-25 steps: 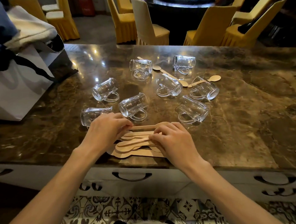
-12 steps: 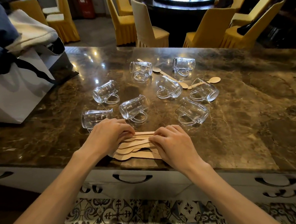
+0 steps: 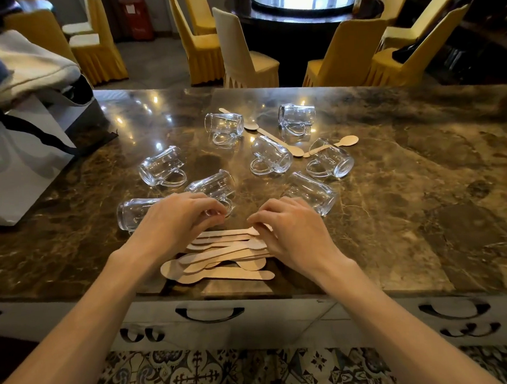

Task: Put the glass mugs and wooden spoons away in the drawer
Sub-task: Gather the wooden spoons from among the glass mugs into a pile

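My left hand point(image 3: 177, 222) and right hand point(image 3: 292, 233) sit either side of a loose pile of wooden spoons point(image 3: 223, 258) near the front edge of the bench point(image 3: 423, 212). Both hands are curled with fingers bent inward. The right fingertips touch the far spoon of the pile; the left fingertips hover near a mug handle, and I cannot tell whether they pinch anything.

Eight glass mugs lie on their sides behind the pile, among them one under my left hand point(image 3: 136, 214), one by my left fingertips point(image 3: 214, 188) and one just beyond my right hand point(image 3: 314, 193). Three more spoons point(image 3: 279, 139) lie farther back between the mugs.

I judge the main risk to be a knuckle nudging a mug as I gather the spoons; lying sideways on polished stone, it could roll and knock its neighbours. The pile also sits close to the edge, so a careless sweep might push spoons off onto the floor.

The drawer point(image 3: 208, 311) below, with its dark curved handle, is shut, so nothing is put away yet.

The bench is glossy brown marble, with a grey and white bag point(image 3: 18, 157) at its left. Beyond it stand yellow-covered chairs point(image 3: 342, 55) around a dark round table; patterned tiles point(image 3: 197, 376) cover the floor
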The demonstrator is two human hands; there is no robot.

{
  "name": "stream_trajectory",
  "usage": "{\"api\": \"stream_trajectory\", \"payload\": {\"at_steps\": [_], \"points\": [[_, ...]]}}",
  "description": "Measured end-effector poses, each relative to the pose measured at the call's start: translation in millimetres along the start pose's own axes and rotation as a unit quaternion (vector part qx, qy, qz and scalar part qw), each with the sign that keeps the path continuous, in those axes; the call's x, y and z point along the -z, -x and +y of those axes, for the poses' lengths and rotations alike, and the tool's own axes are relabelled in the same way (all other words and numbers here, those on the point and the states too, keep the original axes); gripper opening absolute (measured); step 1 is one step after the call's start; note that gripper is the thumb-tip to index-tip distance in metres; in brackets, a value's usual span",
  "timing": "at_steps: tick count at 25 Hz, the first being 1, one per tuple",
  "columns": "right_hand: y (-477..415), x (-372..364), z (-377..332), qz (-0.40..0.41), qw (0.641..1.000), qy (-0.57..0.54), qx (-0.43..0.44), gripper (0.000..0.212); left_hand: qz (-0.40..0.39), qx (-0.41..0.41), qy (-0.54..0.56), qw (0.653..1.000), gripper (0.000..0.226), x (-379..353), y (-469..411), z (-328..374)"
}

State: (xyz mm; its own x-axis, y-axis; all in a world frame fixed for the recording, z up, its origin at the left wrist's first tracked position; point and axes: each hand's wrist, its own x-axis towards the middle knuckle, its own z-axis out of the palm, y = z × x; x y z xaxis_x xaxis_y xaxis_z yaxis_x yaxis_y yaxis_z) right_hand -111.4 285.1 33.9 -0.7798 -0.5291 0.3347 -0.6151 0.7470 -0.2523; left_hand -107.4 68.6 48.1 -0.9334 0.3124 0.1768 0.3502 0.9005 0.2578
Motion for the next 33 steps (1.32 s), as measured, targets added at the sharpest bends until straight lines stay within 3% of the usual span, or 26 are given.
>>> {"api": "stream_trajectory", "payload": {"at_steps": [5,10,16,22,33], "points": [[-24,29,27,0.012,0.992,-0.105,-0.068,0.015,0.011,-0.004,0.027,1.0,0.025,11,-27,12],[-56,50,57,-0.002,0.983,-0.141,-0.116,0.013,0.006,-0.021,0.054,0.998,0.023,27,-73,6],[-100,50,100,-0.042,0.981,-0.07,-0.175,0.019,0.02,-0.019,0.084,0.996,0.021,43,-153,-30],[-138,30,134,-0.068,0.97,0.018,-0.233,0.019,0.028,-0.015,0.038,0.999,0.018,41,-226,-72],[-166,-6,163,-0.155,0.947,0.122,-0.253,0.021,-0.088,-0.053,-0.108,0.989,0.025,0,-317,-132]]}}
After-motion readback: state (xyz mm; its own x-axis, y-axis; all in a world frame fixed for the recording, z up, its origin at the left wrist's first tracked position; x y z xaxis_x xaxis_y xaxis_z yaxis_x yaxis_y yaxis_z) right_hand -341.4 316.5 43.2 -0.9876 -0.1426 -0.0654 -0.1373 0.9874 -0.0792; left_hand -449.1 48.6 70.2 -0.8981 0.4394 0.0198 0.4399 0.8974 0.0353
